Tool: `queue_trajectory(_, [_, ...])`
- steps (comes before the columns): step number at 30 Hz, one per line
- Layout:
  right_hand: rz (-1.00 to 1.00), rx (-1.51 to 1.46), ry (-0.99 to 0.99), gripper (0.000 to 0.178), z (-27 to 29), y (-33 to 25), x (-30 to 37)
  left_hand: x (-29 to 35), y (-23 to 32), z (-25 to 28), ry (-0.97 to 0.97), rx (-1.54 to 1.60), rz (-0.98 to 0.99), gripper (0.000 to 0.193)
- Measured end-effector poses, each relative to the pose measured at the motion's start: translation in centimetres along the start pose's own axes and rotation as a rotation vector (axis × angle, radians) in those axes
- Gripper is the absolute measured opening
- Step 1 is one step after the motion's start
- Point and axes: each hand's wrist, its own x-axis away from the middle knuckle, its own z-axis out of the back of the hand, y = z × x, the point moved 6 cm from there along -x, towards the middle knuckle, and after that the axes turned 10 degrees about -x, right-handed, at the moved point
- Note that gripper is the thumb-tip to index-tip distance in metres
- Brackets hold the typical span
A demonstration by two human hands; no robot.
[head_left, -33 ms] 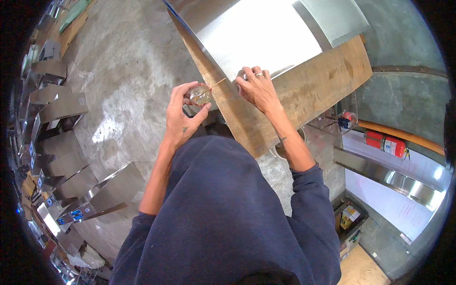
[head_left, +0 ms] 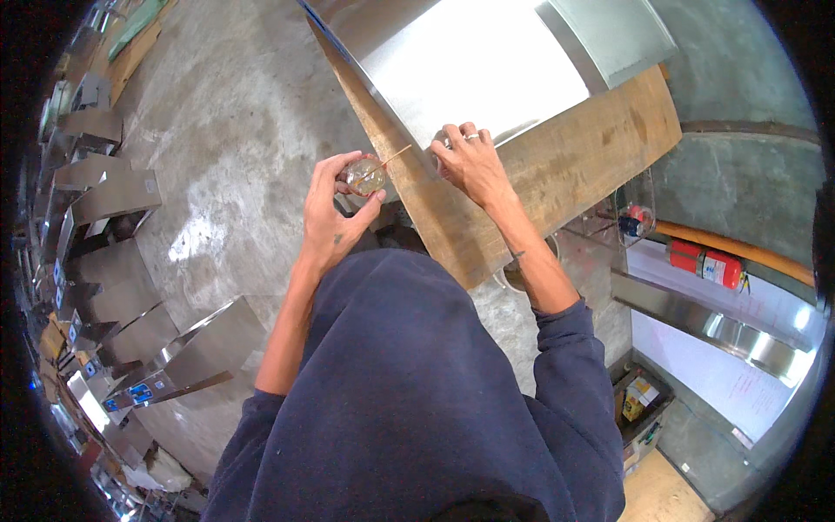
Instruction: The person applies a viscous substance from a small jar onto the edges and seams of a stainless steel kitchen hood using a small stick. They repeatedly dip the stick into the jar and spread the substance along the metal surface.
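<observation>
In my left hand is a small round clear jar, gripped between the thumb and fingers, with its open top facing up. A thin brown stick leans out of it toward the right. My right hand is at the near left corner of a shiny metal sheet. Its fingers are curled, and a small greyish, glassy-looking thing shows partly at the fingertips; its kind is hidden. The sheet lies on a wooden board.
Bent metal panels stand along the left on the concrete floor. Another grey sheet lies at the board's far right. A red fire extinguisher, a metal strip and a dark crate are at the right.
</observation>
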Motion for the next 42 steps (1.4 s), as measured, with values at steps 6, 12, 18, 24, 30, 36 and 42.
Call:
queue_trajectory(6, [-0.161,-0.055,0.131,0.025,1.4,3.8,-0.1,0.2,-1.5,-0.1,0.018,0.032,0.081,0.059])
queue_trajectory(12, [-0.377,0.160,0.467,0.038,8.2,10.6,0.1,-0.2,-2.2,-0.5,0.025,0.024,0.080,0.058])
queue_trajectory(18, [-0.409,0.397,0.593,0.050,15.2,18.9,-1.9,-1.5,-0.6,-1.0,-0.023,0.000,0.026,0.059])
queue_trajectory(24, [-0.385,0.397,0.540,0.048,16.6,19.4,-5.9,-1.7,-0.2,-1.1,0.016,0.024,0.010,0.059])
queue_trajectory(30, [-0.478,0.399,0.390,0.044,15.4,23.5,-8.9,-1.6,-0.8,-0.6,0.037,0.022,0.031,0.060])
queue_trajectory(36, [-0.566,0.404,0.380,0.041,15.1,24.6,-9.9,-1.0,-1.8,0.7,0.061,0.009,0.063,0.060])
queue_trajectory(42, [-0.615,0.358,0.332,0.041,14.8,24.0,-8.8,-1.9,-3.1,4.4,0.110,-0.006,0.066,0.062])
